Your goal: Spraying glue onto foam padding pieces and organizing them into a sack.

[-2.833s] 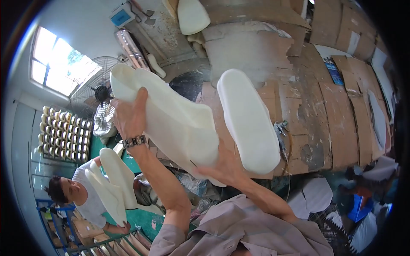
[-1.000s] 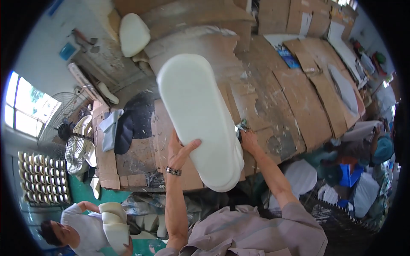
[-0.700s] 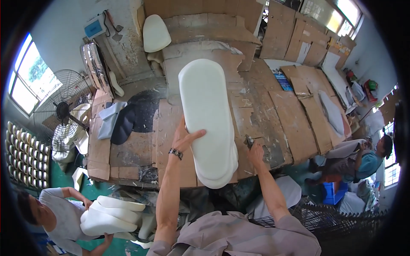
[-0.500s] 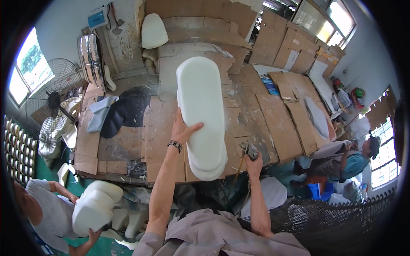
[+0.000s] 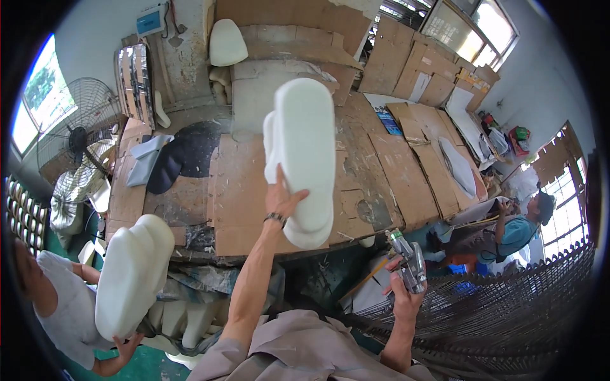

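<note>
Fingers spread wide, the left hand (image 5: 281,202) presses flat against the lower end of a stack of white foam cushions (image 5: 304,159), steadying it at the centre of the frame over a cardboard-covered workbench (image 5: 241,190). The stack runs from the wrist up toward the top of the picture, its far end over a pale slab at the bench's back; whether it rests fully on the cardboard or is partly lifted cannot be told. Lower right of centre, the right hand (image 5: 401,297) is wrapped round the grip of a metal spray gun (image 5: 410,260), nozzle up, held below the bench edge and well apart from the foam.

Done well, the step seems to call for an open palm rather than pinching fingers — soft foam dents under a tight grip — and for both pieces kept square to each other, so the top one does not slide off. The gun looks best kept pointed away from the stack until the foam lies settled.

At the lower left of the frame a co-worker carries another white foam piece (image 5: 130,273); a standing fan (image 5: 76,136) fills the left edge, and a dark cushion cover (image 5: 181,155) lies on the bench — all clear of the stack.
</note>
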### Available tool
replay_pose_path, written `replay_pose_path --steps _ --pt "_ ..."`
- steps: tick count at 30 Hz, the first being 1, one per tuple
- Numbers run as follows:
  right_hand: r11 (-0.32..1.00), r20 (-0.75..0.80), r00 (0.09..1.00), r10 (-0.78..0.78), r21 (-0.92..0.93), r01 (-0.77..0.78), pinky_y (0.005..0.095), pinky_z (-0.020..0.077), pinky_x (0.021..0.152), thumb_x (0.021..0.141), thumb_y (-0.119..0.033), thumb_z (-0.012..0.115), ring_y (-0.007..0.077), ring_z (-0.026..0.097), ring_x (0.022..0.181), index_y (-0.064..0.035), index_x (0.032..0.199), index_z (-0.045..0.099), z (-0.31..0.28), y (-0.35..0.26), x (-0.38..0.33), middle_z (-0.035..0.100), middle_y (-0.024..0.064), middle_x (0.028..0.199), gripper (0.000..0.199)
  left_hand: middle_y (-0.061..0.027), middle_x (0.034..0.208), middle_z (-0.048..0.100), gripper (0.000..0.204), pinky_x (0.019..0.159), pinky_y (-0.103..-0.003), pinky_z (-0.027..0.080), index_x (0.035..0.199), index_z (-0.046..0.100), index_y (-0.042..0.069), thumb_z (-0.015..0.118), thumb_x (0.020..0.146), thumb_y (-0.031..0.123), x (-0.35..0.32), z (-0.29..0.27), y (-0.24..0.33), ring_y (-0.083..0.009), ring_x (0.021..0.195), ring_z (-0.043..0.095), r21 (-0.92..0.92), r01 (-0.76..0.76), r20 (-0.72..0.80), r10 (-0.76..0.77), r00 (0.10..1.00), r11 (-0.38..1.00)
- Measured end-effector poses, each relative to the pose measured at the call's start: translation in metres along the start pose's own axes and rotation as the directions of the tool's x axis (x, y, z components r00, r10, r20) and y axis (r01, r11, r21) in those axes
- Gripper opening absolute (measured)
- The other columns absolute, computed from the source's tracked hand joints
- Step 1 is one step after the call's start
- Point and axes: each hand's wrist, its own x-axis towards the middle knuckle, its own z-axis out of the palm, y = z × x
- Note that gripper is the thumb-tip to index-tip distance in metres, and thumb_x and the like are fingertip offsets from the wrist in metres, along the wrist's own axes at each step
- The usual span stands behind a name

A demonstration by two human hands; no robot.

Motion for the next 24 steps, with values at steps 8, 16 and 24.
replay_pose_path --steps 8,16,24 --pt "0.998 0.089 0.996 -0.030 -0.049 0.035 0.0229 0.0527 0.061 0.094 -0.005 0.067 0.0130 0.066 0.089 0.0038 0.148 0.049 -0.003 -0.025 -0.007 0.070 0.0094 0.104 0.057 -0.0367 0.130 0.053 0.129 0.101 -0.048 0.052 0.165 0.011 0.023 0.088 0.067 0.057 0.053 0.012 0.023 -0.0468 0.117 0.061 0.107 0.035 0.115 -0.047 0.992 0.994" --pt "0.950 0.133 0.968 -0.215 -0.202 0.238 0.0297 0.0524 0.074 0.093 -0.010 0.072 0.0189 0.063 0.079 0.0077 0.144 0.049 -0.009 -0.023 -0.003 0.065 0.0114 0.093 0.059 -0.0306 0.121 0.066 0.128 0.097 -0.049 0.055 0.162 0.018 0.009 0.091 0.066 0.050 0.036 0.000 0.005 -0.0408 0.109 0.068 -0.026 -0.065 0.059 0.066 0.996 0.998" --pt "0.929 0.232 0.945 -0.229 -0.239 0.284 0.0333 0.0533 0.073 0.085 0.000 0.076 0.0271 0.064 0.080 0.0075 0.145 0.049 -0.001 -0.022 0.017 0.065 0.0173 0.097 0.065 -0.0255 0.123 0.068 0.117 0.094 -0.039 0.057 0.160 0.020 0.000 0.089 0.071 0.029 0.009 -0.001 0.000 -0.0311 0.110 0.070 -0.349 -0.072 0.090 0.109 0.990 0.935"
